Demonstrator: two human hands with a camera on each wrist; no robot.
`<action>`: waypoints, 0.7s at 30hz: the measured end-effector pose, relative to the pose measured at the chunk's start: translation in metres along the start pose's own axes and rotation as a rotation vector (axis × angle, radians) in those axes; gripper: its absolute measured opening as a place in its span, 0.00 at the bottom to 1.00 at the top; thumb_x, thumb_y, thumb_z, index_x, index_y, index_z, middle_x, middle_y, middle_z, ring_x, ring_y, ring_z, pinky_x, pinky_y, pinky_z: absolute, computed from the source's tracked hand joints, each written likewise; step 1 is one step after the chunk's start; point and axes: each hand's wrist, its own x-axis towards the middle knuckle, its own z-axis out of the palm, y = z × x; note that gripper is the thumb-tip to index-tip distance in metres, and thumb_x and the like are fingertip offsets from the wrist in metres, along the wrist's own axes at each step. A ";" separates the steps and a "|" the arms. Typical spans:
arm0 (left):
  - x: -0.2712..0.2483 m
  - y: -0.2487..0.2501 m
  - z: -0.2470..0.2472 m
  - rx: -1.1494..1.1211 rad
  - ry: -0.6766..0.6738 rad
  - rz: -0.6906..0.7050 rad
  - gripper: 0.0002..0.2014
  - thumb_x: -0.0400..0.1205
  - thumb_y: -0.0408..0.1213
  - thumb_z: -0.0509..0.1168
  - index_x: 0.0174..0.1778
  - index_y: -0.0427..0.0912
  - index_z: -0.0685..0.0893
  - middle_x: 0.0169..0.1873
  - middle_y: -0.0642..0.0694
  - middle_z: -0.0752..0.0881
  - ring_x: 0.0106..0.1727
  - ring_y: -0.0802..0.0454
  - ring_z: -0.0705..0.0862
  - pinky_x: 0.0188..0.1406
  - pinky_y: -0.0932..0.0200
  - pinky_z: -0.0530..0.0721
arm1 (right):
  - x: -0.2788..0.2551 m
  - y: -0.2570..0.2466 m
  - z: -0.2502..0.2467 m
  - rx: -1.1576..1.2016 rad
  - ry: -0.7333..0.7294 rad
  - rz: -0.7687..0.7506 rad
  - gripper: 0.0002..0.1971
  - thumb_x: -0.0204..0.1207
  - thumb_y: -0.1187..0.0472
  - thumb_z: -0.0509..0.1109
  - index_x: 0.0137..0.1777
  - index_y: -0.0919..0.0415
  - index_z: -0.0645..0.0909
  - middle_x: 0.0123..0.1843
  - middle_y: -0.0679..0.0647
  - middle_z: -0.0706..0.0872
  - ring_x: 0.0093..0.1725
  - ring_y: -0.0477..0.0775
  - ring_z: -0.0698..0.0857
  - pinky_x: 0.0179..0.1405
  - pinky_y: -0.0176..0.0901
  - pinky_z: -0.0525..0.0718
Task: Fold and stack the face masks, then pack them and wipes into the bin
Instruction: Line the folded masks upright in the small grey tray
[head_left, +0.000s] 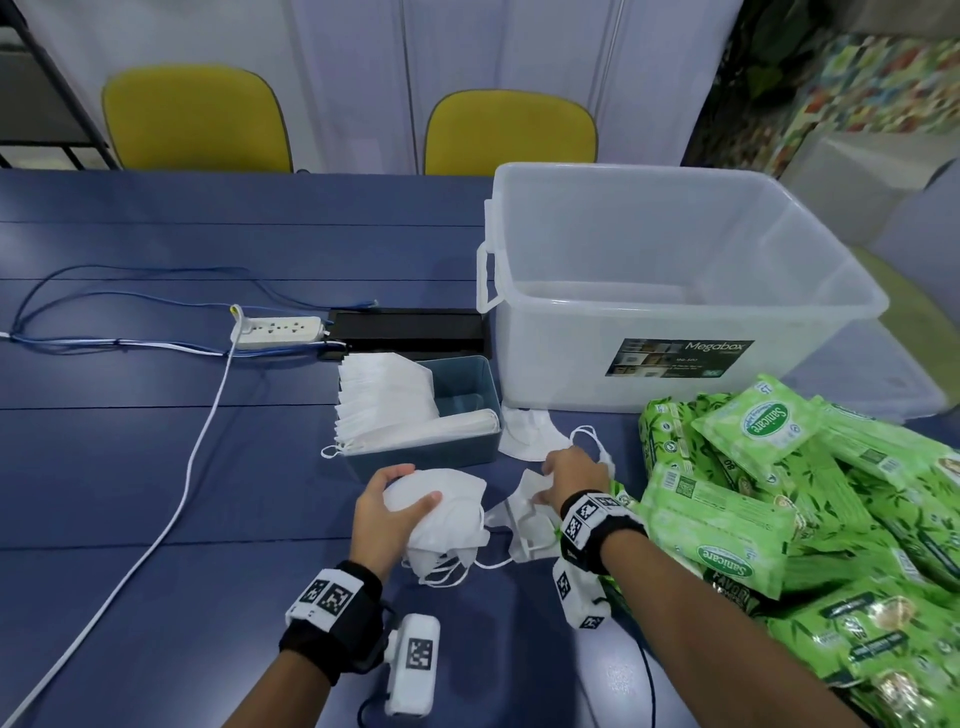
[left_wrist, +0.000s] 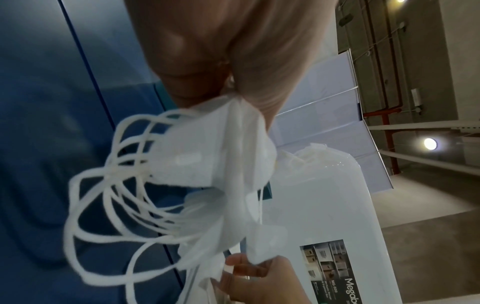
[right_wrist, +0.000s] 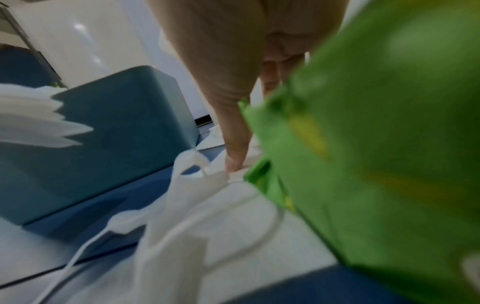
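My left hand (head_left: 395, 501) grips a bundle of folded white masks (head_left: 441, 525) just above the blue table, thumb on top; their ear loops (left_wrist: 109, 195) hang loose. My right hand (head_left: 569, 478) pinches a loose unfolded mask (head_left: 522, 514) lying beside the bundle, one fingertip (right_wrist: 233, 162) down on it. Another loose mask (head_left: 524, 439) lies by the big clear Megabox bin (head_left: 675, 332), which looks empty. A small teal box (head_left: 467, 379) holds a stack of folded masks (head_left: 384, 400). Green wipes packs (head_left: 779, 499) are piled to the right, touching my right wrist.
A white power strip (head_left: 278, 331) with blue and white cables (head_left: 171, 514) and a flat black box (head_left: 410, 332) lie on the table (head_left: 156, 441) left of the bin. Two yellow chairs (head_left: 197, 119) stand behind the far edge.
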 end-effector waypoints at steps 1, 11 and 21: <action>0.000 0.000 0.001 0.000 -0.002 0.001 0.20 0.71 0.27 0.76 0.58 0.40 0.81 0.54 0.46 0.83 0.55 0.50 0.81 0.55 0.59 0.79 | -0.001 0.000 0.002 0.043 0.005 -0.013 0.19 0.70 0.53 0.78 0.61 0.54 0.82 0.65 0.55 0.81 0.63 0.58 0.82 0.63 0.46 0.76; -0.005 0.001 -0.001 0.168 -0.151 0.124 0.19 0.74 0.15 0.61 0.51 0.44 0.72 0.48 0.52 0.76 0.45 0.61 0.76 0.45 0.69 0.74 | -0.008 0.003 -0.004 0.539 0.097 -0.024 0.17 0.69 0.71 0.68 0.57 0.56 0.81 0.43 0.56 0.80 0.42 0.57 0.79 0.40 0.38 0.75; -0.003 0.016 0.007 0.274 -0.097 0.210 0.15 0.80 0.22 0.62 0.48 0.45 0.89 0.50 0.51 0.88 0.57 0.54 0.83 0.59 0.68 0.73 | -0.029 0.017 -0.040 1.097 0.201 -0.180 0.11 0.72 0.73 0.74 0.54 0.69 0.84 0.53 0.62 0.87 0.52 0.59 0.84 0.57 0.51 0.83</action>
